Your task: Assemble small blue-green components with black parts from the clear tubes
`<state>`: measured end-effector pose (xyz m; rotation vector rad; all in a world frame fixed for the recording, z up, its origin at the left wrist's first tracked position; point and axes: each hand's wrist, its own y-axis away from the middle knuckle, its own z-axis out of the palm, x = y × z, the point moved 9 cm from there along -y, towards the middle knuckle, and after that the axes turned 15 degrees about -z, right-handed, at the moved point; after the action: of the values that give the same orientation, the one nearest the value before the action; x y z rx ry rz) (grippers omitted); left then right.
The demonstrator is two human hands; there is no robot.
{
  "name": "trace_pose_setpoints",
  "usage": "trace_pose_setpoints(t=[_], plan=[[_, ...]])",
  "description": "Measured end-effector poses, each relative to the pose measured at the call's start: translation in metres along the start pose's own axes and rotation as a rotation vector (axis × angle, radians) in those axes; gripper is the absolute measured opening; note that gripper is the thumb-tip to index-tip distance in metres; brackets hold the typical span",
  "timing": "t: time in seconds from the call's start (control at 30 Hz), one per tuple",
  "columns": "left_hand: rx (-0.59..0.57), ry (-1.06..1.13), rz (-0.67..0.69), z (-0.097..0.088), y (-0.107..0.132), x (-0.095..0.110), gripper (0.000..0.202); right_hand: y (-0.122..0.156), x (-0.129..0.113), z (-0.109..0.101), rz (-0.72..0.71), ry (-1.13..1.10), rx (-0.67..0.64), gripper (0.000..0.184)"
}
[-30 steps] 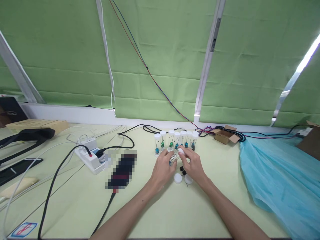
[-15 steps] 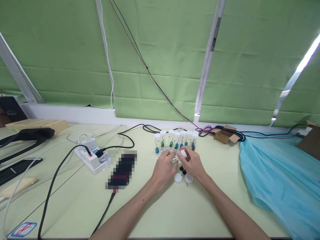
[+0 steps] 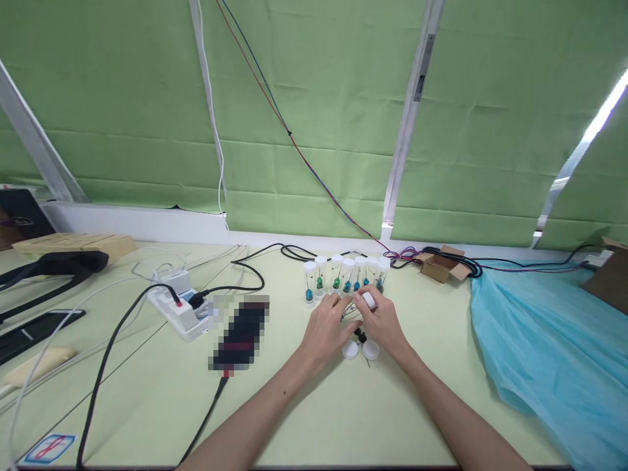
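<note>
- The left hand (image 3: 326, 325) was closed around a small clear plastic vial (image 3: 347, 313), which lay tilted on its side just above the pale green tabletop (image 3: 304, 418), between the two hands
- The right hand (image 3: 386, 322) had thumb and forefinger pinched on a round white cap (image 3: 369, 299), held up at the fingertips
- Over the last second the round white cap had drifted to the right, from just over the vial's end to a spot clear of it, so cap and vial were apart at this moment
- Both hands had also crept a little toward the row of capped clear vials with green and blue beads (image 3: 343, 275), which stood upright just beyond the fingers
- Two loose white caps (image 3: 350, 350) lay on the tabletop just below the hands, with a few small black pieces (image 3: 360, 336) between them; these had not shifted
- Off to the left sat a white power strip (image 3: 176, 309) with black cables, and to the right a crumpled light blue plastic sheet (image 3: 540, 340)
</note>
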<state>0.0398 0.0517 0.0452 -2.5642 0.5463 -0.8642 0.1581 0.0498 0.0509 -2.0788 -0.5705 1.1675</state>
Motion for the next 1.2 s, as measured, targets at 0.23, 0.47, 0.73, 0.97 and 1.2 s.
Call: trace_pose_setpoints(t=[0.23,0.47,0.73,0.97,1.2], plan=[[0.046,-0.059,-0.004,-0.004,-0.002,-0.001,0.039,0.001,0.012,-0.018,0.061,-0.043,0.161,0.027],[0.008,-0.004,0.049,-0.004,0.001,0.005,0.034,0.004,0.02,-0.015,0.113,-0.133,0.185,0.027],[0.035,-0.036,0.061,-0.002,0.003,0.004,0.034,0.007,0.027,-0.012,0.136,-0.153,0.196,0.029],[0.017,-0.031,0.056,-0.001,0.004,0.005,0.032,0.007,0.029,-0.011,0.134,-0.136,0.161,0.03],[-0.032,0.006,0.049,0.0,0.003,0.004,0.031,0.005,0.02,-0.013,0.052,-0.106,0.146,0.027]])
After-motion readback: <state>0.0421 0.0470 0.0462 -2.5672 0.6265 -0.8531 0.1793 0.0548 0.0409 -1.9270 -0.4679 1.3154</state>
